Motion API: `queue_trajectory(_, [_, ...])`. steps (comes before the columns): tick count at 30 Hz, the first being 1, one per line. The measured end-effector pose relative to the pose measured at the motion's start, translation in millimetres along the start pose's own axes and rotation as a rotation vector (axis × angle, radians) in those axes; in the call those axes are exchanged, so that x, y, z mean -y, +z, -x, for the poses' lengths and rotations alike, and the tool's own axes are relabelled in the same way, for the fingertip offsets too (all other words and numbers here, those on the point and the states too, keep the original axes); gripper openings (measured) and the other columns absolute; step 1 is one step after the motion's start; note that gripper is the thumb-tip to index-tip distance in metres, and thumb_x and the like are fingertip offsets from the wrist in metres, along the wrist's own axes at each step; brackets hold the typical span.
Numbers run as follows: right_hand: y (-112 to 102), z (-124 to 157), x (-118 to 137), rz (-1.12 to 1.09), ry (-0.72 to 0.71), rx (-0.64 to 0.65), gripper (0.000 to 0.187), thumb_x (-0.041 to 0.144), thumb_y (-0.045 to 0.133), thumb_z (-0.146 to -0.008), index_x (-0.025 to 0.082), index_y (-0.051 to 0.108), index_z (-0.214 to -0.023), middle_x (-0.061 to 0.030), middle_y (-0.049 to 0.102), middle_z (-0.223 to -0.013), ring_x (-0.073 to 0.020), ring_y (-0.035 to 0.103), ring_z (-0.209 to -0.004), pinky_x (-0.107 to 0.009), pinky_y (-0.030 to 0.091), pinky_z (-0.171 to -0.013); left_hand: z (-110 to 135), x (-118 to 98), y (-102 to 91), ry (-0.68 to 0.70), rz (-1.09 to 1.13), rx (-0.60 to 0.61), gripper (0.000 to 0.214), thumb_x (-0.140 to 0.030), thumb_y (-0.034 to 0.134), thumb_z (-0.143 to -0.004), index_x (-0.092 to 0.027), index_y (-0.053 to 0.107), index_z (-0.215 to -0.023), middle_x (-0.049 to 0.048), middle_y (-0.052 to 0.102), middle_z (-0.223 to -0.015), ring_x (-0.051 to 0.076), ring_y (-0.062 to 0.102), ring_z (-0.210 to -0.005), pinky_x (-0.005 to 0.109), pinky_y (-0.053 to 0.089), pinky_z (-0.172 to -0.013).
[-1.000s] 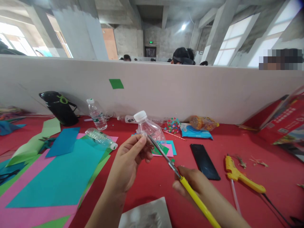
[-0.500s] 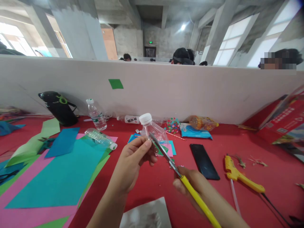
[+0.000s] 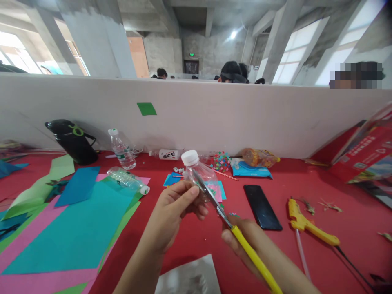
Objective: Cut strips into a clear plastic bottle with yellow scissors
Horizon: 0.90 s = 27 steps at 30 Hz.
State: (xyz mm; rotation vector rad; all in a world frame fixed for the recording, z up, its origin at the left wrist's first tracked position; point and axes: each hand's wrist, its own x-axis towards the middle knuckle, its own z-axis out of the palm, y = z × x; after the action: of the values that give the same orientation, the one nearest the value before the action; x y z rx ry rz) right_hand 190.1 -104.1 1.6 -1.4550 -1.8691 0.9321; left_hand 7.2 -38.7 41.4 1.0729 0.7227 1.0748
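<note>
My left hand [image 3: 180,204] pinches the lower edge of a clear plastic bottle top [image 3: 206,173] with a white cap, held up over the table. My right hand [image 3: 241,232] is closed around scissors [image 3: 251,254] with yellow handles. Their metal blades point up and left and lie against the clear plastic, close to my left fingertips. How far the blades are apart is hard to make out. Behind the bottle top, pink and blue paper pieces [image 3: 222,190] lie on the table.
Colored paper sheets [image 3: 76,228] cover the left of the red table. A black flask [image 3: 72,141] and clear bottles [image 3: 122,151] stand or lie behind them. To the right are a phone [image 3: 262,207], a yellow glue gun [image 3: 310,228] and a blue packet [image 3: 251,168]. A white partition [image 3: 245,118] rises behind.
The bottle top has tilted slightly and shifted a little right and down with my left hand. The scissors stay against the plastic. The whole view has shifted slightly.
</note>
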Motion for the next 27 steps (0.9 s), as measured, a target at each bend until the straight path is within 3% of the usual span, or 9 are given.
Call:
queue_trajectory(4, [-1,1,4,-0.021,0.012,0.000,0.052,0.067,0.033,-0.092,0.021,0.046,-0.072,-0.0004,0.044,-0.070,-0.0152,0.037,-0.061,-0.024,0.027,-0.048,0,2,3.4,0.012,0.034,0.015,0.017,-0.030,0.065,-0.083,-0.015,0.067,-0.076,0.0010,0.064,-0.063,0.010,0.060,-0.054,0.020,0.047,-0.051])
queue_trajectory(11, [2,-1,-1,-0.062,0.018,0.017,0.047,0.061,0.039,-0.093,0.020,0.043,-0.071,0.0047,0.031,-0.065,-0.0124,0.026,-0.059,-0.023,0.026,-0.048,0,0,4.3,0.019,0.039,0.022,0.016,-0.029,0.064,-0.084,-0.016,0.069,-0.079,0.0012,0.065,-0.064,0.010,0.060,-0.054,0.020,0.047,-0.051])
queue_trajectory(27, [1,-6,-6,-0.110,0.035,0.062,0.038,0.049,0.047,-0.093,0.022,0.037,-0.069,0.0064,0.026,-0.064,-0.0112,0.021,-0.057,-0.023,0.020,-0.047,1,-3,1.9,0.009,-0.003,0.033,0.016,-0.030,0.062,-0.085,-0.016,0.068,-0.080,0.0020,0.066,-0.064,0.011,0.061,-0.055,0.021,0.048,-0.052])
